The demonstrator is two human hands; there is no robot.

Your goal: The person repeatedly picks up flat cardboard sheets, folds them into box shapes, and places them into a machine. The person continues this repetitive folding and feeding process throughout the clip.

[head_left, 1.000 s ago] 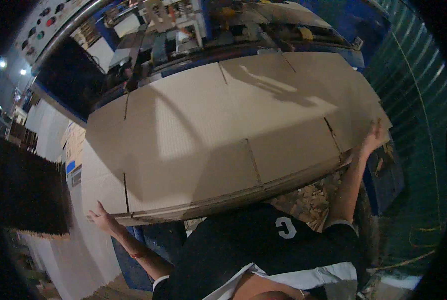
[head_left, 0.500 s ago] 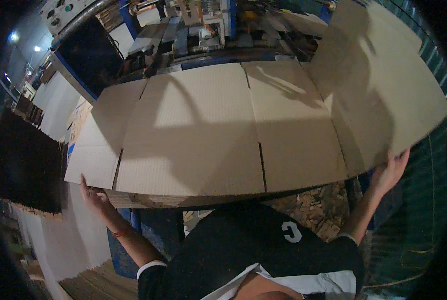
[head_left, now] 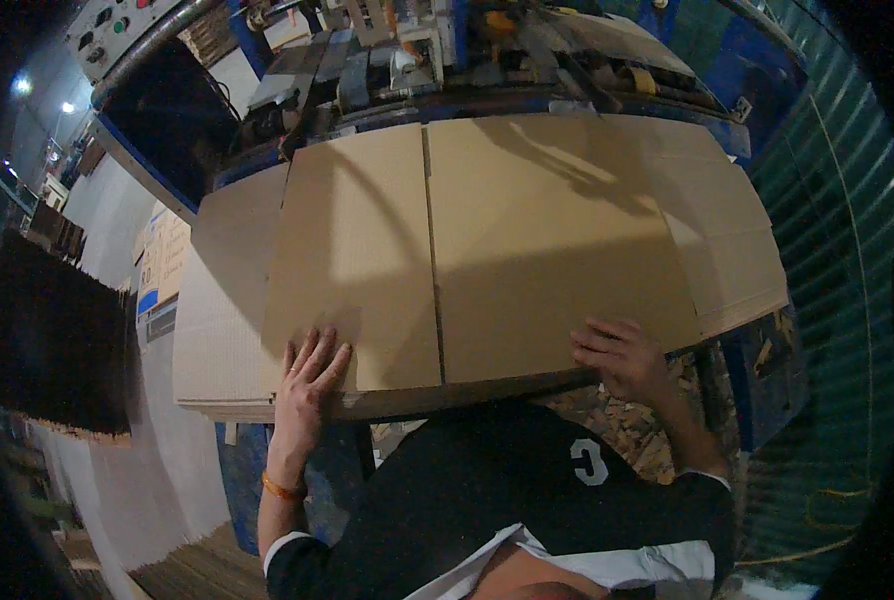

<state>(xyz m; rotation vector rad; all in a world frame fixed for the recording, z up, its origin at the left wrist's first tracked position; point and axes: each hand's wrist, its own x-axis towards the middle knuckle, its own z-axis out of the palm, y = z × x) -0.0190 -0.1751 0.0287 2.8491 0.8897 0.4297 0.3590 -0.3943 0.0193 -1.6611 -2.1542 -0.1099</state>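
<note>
A folded cardboard sheet (head_left: 547,250) lies flat before me, its long slot running from the far edge to the near one. It rests on a stack of cardboard sheets (head_left: 225,330), whose paler panels show at both ends. My left hand (head_left: 312,375) lies on the near left part of the folded sheet, fingers spread and pointing away from me. Near the front edge on the right, my right hand (head_left: 622,358) is on or just over the sheet with its fingers stretched out to the left. Neither hand grips anything.
Beyond the cardboard stands a machine (head_left: 417,70) with rollers and belts, a control panel (head_left: 117,35) at far left. A dark stack (head_left: 57,335) stands on the left. Cardboard scraps (head_left: 607,420) lie below the front edge. Green corrugated sheeting (head_left: 837,270) lines the right.
The raised right panel has come down, and the sheet is now folded flat. Both hands have let go of its outer edges and moved inward onto it.
</note>
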